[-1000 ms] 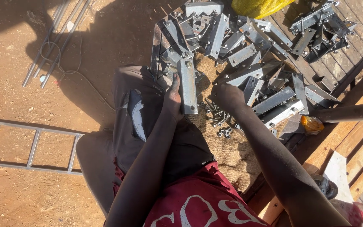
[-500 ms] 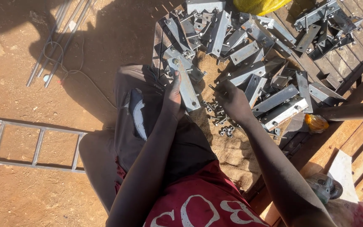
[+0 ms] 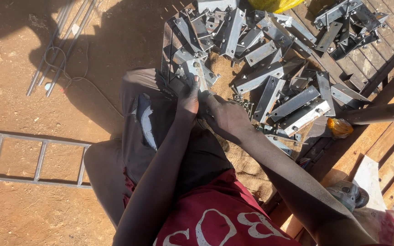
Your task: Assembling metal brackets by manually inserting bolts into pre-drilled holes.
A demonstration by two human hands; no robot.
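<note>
Left hand (image 3: 189, 98) and right hand (image 3: 226, 117) both gripped one grey metal bracket (image 3: 197, 73), held above the lap. Behind it lay a pile of metal brackets (image 3: 270, 59) on burlap sacking (image 3: 240, 157).

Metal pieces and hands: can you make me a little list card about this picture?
left hand: grips a grey metal bracket
right hand: touches the same bracket from the other side
pile of metal brackets: heaped on burlap sacking in front of the person
small bolts: loose beside the right hand
metal ladder frame: flat on the dirt
thin rods: lying on the dirt, wire looped round them
angle grinder: on the planks
</note>
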